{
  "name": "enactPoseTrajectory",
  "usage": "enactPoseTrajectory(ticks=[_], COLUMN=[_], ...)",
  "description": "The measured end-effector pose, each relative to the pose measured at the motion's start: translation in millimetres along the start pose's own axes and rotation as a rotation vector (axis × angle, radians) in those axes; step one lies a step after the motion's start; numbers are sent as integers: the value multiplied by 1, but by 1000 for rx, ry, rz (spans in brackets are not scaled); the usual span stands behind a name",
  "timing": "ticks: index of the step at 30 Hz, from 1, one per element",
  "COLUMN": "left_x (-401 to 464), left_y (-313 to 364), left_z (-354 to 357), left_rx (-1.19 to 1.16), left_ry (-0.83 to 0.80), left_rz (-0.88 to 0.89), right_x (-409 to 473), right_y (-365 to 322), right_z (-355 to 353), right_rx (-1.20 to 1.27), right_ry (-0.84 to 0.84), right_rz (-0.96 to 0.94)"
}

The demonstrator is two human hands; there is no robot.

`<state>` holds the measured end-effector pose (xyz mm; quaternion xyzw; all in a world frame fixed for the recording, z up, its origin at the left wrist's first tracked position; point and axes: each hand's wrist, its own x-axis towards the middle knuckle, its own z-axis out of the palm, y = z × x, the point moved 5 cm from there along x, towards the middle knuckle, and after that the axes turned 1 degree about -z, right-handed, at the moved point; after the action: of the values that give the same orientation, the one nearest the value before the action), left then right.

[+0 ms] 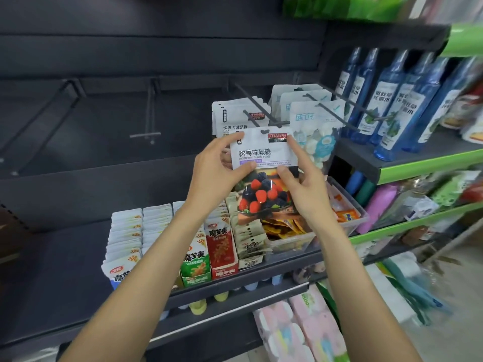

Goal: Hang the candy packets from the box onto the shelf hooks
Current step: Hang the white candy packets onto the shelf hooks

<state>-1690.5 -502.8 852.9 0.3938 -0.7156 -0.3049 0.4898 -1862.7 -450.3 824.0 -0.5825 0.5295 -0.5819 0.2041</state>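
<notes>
Both hands hold one candy packet (pixel 264 178) up in front of the hooks: the left hand (pixel 218 168) grips its left edge, thumb on the front and fingers curled behind, and the right hand (pixel 304 184) pinches its right edge the same way. The packet's hang hole sits just below and in front of the tip of the nearest hook (pixel 257 111), not yet threaded on, so this one is mid-hang by my reading. That hook already carries a stack of hung packets (pixel 230 118), and the hooks to the right carry pale blue packets (pixel 311 121). An empty hook (pixel 150 111) stands to the left (more may be due there). The box is not in view, so how many remain is unknown.

The held packet reads "ZIRANPEI", "树莓味软糖" and "RASPBERRY FLAVOR FUDGE" above pictured berries. The hung packets read "巧克力味奶糖".
</notes>
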Motion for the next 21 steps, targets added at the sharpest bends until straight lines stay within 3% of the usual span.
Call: enactPoseTrajectory(ticks=[6, 10, 15, 21], left_x=[39, 64, 86, 78], left_y=[-22, -41, -62, -63], left_z=[14, 21, 21, 9], left_rx=[340, 460, 468, 352], left_ry=[-95, -44, 20, 49], left_rz=[42, 65, 143, 67], right_x=[53, 85, 106, 84], right_y=[26, 37, 42, 35], right_z=[19, 36, 54, 57], right_rx=[-421, -635, -759, -708], right_ry=[-8, 43, 32, 82], right_rz=[-107, -116, -80, -157])
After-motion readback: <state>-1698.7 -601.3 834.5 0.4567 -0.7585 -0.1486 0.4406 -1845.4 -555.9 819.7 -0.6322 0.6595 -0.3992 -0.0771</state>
